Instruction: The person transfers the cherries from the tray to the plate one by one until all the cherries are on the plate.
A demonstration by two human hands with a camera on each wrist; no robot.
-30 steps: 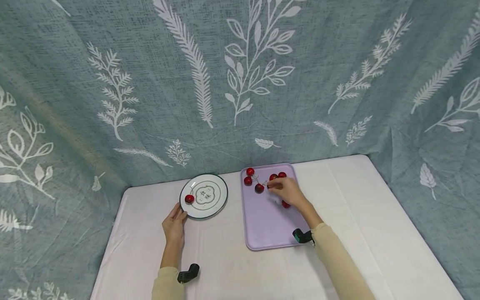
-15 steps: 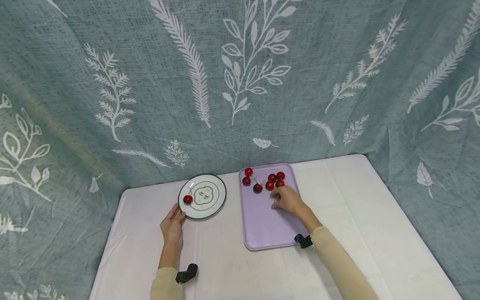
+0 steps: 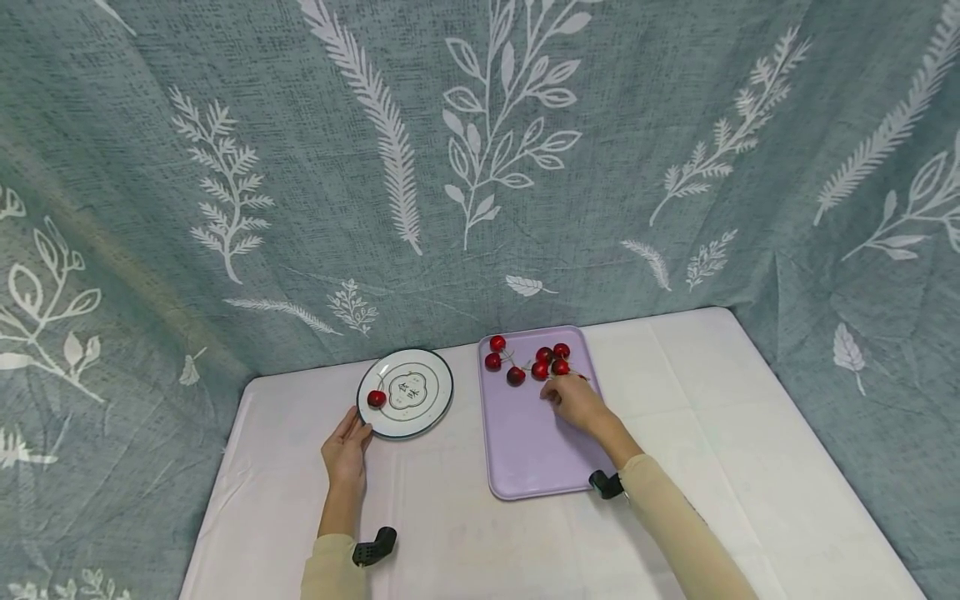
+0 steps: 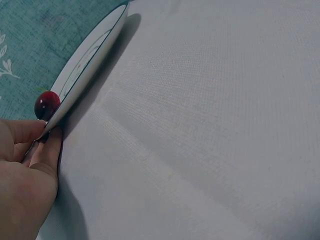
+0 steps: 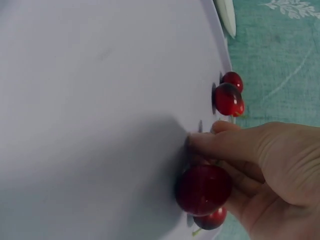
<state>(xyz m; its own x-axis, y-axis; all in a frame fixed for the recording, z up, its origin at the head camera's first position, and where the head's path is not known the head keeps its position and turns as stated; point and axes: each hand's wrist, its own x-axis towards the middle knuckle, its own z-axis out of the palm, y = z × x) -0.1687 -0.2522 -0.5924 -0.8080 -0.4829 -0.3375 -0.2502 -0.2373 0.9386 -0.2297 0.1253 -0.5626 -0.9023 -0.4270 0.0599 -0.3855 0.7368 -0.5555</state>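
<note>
At the left, my left hand pinches the near-left rim of a white plate with a dark edge, thumb on one side and fingers on the other. One red cherry lies on that plate close to the thumb; it also shows in the left wrist view. Over the lilac tray, my right hand has its fingers curled, thumb and fingertips brought together low over the surface. In the right wrist view a dark red cherry hangs just below the thumb, its stem between the fingers. The head view hides this cherry behind the hand.
Several more cherries lie in the tray's far half, in a left and a right cluster with thin stems. A white cloth covers the table. A teal leaf-print curtain stands behind the plate and tray and along both sides.
My right hand has drawn back from the far cherries towards me, uncovering several, and its thumb and fingertips have come together. The left hand stays on the plate rim.
</note>
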